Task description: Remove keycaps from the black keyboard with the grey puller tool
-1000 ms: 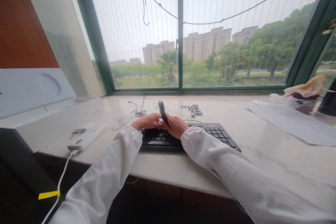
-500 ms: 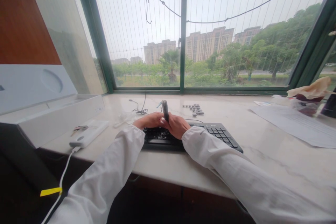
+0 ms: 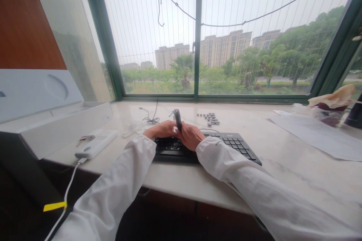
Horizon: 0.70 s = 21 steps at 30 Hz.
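Note:
A black keyboard (image 3: 236, 144) lies on the pale marble-patterned counter, with some keycaps off its left part. Over it, my right hand (image 3: 192, 135) is closed around a slim black brush (image 3: 178, 119), its bristly end pointing up. My left hand (image 3: 161, 129) meets the right one at the keyboard's upper left. Its fingers are pinched together near the brush's lower end, and what they hold is hidden. Behind the keyboard, several loose keycaps (image 3: 211, 118) are laid out in small rows.
A coiled black cable (image 3: 152, 120) lies near the window. To the left, a white power bank (image 3: 94, 145) carries keys (image 3: 85, 139) and a plugged-in white cable (image 3: 69, 188), beside an open white box (image 3: 70, 128). Paper sheets (image 3: 319, 135) lie at the right.
The brush's top has tilted and shifted very slightly to the left. Both hands stay at the same place over the keyboard.

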Each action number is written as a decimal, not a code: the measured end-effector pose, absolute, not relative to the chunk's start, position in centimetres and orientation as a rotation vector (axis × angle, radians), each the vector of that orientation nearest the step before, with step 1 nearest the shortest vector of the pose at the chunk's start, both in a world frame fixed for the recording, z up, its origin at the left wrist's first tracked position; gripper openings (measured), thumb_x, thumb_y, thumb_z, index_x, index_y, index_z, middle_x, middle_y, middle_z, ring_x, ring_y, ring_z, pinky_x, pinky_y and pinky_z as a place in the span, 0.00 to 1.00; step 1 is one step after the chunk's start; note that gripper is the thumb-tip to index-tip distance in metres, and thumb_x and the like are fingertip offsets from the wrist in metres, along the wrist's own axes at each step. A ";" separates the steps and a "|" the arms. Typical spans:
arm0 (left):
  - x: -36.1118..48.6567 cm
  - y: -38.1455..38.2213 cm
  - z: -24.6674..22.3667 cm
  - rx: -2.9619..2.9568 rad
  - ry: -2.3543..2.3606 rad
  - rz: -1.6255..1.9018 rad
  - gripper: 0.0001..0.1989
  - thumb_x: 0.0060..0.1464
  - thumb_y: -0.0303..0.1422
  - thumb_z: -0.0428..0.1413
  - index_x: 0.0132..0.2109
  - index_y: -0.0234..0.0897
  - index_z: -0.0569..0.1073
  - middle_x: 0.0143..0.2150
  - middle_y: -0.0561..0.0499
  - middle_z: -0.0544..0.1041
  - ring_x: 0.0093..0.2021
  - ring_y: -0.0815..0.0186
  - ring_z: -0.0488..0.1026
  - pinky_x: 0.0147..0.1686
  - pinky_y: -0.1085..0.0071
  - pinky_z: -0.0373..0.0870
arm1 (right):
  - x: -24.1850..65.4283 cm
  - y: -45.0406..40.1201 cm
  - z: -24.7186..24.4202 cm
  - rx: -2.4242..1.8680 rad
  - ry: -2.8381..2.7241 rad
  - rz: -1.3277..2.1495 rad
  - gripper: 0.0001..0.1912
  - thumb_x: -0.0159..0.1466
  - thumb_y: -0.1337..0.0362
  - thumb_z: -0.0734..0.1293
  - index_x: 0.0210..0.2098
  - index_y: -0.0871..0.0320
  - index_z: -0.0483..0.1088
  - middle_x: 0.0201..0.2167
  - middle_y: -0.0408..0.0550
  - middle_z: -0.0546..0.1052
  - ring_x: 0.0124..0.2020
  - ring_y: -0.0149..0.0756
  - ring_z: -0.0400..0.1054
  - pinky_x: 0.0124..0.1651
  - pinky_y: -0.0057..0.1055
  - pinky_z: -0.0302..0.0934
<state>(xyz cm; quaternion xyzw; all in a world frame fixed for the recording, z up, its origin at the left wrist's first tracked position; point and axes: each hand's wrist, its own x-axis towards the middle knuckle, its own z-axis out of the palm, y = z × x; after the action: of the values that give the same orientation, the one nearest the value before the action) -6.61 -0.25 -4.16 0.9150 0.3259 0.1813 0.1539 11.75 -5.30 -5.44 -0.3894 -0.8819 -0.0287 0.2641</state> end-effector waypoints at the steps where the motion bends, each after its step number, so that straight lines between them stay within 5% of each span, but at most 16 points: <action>1: -6.6 -0.2 -4.2 2.628 0.943 0.527 0.09 0.49 0.34 0.58 0.37 0.33 0.77 0.34 0.51 0.77 0.35 0.66 0.70 0.37 0.75 0.65 | 11.8 -5.3 -5.5 -1.048 -2.382 -0.078 0.16 0.71 0.58 0.51 0.47 0.63 0.59 0.38 0.57 0.76 0.40 0.40 0.71 0.40 0.31 0.58; 14: -6.8 -0.3 -4.1 2.577 1.003 0.501 0.12 0.47 0.38 0.59 0.32 0.32 0.75 0.27 0.52 0.74 0.29 0.69 0.67 0.30 0.76 0.63 | 11.5 -5.0 -5.6 -1.038 -2.442 -0.065 0.13 0.70 0.60 0.52 0.47 0.62 0.59 0.37 0.56 0.75 0.38 0.38 0.71 0.39 0.30 0.58; 21: -6.6 -0.2 -4.1 2.635 0.978 0.533 0.05 0.45 0.29 0.55 0.32 0.34 0.72 0.30 0.52 0.75 0.32 0.67 0.68 0.34 0.74 0.65 | 10.8 -5.5 -5.3 -1.025 -2.453 -0.104 0.13 0.70 0.61 0.52 0.48 0.61 0.60 0.36 0.54 0.75 0.37 0.39 0.71 0.40 0.31 0.58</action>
<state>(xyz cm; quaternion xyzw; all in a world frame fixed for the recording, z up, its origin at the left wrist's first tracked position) -6.62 -0.24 -4.07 0.9120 0.3384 0.1843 0.1402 10.76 -5.54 -5.34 -0.3743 -0.8954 -0.0381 0.2381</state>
